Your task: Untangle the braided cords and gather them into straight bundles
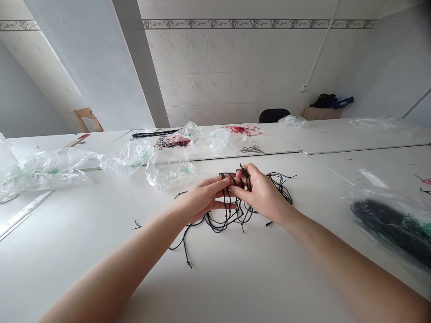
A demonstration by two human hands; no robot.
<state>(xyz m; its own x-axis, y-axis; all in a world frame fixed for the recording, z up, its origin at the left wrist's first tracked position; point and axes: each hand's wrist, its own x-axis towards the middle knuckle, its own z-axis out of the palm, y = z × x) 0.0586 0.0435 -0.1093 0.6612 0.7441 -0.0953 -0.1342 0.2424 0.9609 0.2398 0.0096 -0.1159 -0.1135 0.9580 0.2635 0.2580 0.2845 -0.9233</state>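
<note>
Left hand (203,196) has black cords (230,207) draped over its fingers, thumb pressed on them. Right hand (264,194) pinches a knotted section just beside it; fingertips of both hands near each other, above the table (235,278). Cords hang in loops below both hands, with loose ends on the tabletop and more loops beside the right wrist. Bagged black bundle (387,222) sits off to the right. Beyond the hands: scissors (253,149), red cords (245,130), clear plastic bag (170,172) left of the scissors.
</note>
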